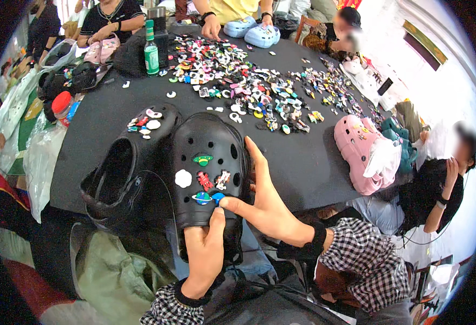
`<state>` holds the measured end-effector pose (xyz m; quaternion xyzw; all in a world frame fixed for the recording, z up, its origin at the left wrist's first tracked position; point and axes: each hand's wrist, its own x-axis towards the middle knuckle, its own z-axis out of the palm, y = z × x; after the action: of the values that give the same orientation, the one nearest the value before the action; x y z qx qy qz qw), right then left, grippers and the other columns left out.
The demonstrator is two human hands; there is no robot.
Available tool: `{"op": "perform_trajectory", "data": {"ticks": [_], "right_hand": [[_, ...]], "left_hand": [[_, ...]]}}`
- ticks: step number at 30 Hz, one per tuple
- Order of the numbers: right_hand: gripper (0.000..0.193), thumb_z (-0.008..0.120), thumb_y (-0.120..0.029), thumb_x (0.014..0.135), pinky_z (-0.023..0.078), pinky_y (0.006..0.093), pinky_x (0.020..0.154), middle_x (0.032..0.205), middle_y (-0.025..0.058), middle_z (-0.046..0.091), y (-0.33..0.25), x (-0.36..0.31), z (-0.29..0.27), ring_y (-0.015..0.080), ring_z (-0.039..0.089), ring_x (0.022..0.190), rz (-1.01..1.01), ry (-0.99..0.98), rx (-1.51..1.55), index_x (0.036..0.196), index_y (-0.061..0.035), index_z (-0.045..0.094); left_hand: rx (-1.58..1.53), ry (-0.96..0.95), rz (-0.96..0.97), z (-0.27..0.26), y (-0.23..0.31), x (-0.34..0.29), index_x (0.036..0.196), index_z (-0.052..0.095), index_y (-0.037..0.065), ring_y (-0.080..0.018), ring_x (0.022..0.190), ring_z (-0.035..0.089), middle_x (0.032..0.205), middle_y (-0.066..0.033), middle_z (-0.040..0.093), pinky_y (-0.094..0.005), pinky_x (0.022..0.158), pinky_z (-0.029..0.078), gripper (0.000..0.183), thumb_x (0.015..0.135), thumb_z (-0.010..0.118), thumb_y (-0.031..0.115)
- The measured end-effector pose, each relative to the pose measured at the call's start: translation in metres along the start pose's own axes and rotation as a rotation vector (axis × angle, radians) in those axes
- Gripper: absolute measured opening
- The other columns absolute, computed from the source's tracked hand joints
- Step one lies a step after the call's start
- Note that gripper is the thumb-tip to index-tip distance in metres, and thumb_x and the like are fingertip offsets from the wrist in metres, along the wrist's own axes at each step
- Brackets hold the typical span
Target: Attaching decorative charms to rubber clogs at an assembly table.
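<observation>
A black clog (194, 173) is held up in front of me, toe pointing away. My left hand (203, 257) has its fingers inside the opening, hidden by the upper, and its thumb outside against a small blue charm (218, 198). Around the clog's right side wraps my right hand (270, 208), its thumb pressing on the same charm and its index finger along the edge. On the upper sit a green saucer charm (203, 160), a white charm (183, 178), a red charm (204, 180), a brown-and-white charm (223, 179) and a ringed planet charm (201, 198).
Left of the held clog lies another black clog (113, 173) with charms on its toe. Loose charms (243, 81) cover the dark table (297, 168) ahead. Pink clogs (357, 154) stand at right, a green bottle (150, 51) far left. Across the table, a person's hands (212, 27) are near light-blue clogs (261, 36).
</observation>
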<state>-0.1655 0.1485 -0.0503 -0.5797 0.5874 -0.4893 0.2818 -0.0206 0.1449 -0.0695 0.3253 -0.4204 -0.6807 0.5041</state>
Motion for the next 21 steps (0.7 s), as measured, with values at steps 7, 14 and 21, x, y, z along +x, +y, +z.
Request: {"op": "perform_trajectory", "data": {"ticks": [7,14,21], "right_hand": [[0.11,0.077,-0.007,0.079,0.037,0.0414,0.104,0.136,0.0157,0.033,-0.004,-0.008,-0.006,0.0251,0.043,0.124,0.123,-0.023,0.061,0.153,-0.0167,-0.003],[0.112,0.078,-0.011,0.08,0.034,0.0431,0.108,0.139,0.0183,0.031,0.005,-0.027,-0.014,0.0281,0.039,0.129,0.165,-0.05,0.153,0.152,-0.0159,-0.008],[0.113,0.083,-0.015,0.07,0.02,0.0445,0.116,0.149,0.0249,0.017,-0.018,-0.02,-0.024,0.0381,0.019,0.141,0.092,-0.026,-0.056,0.151,-0.004,0.004]], "left_hand": [[-0.102,0.03,0.034,0.003,0.004,-0.007,0.122,0.051,-0.003,-0.0103,0.1,0.056,0.114,-0.0067,0.058,-0.0256,0.087,0.047,0.03,0.094,0.057,0.001],[0.094,-0.069,0.109,0.001,-0.004,-0.012,0.12,0.054,-0.006,-0.0132,0.101,0.057,0.115,-0.0076,0.06,-0.0278,0.089,0.046,0.029,0.093,0.057,0.005],[0.162,-0.088,0.105,-0.003,-0.009,-0.012,0.117,0.055,-0.005,-0.0124,0.099,0.056,0.112,-0.0069,0.06,-0.0275,0.088,0.046,0.027,0.093,0.058,0.004]]}}
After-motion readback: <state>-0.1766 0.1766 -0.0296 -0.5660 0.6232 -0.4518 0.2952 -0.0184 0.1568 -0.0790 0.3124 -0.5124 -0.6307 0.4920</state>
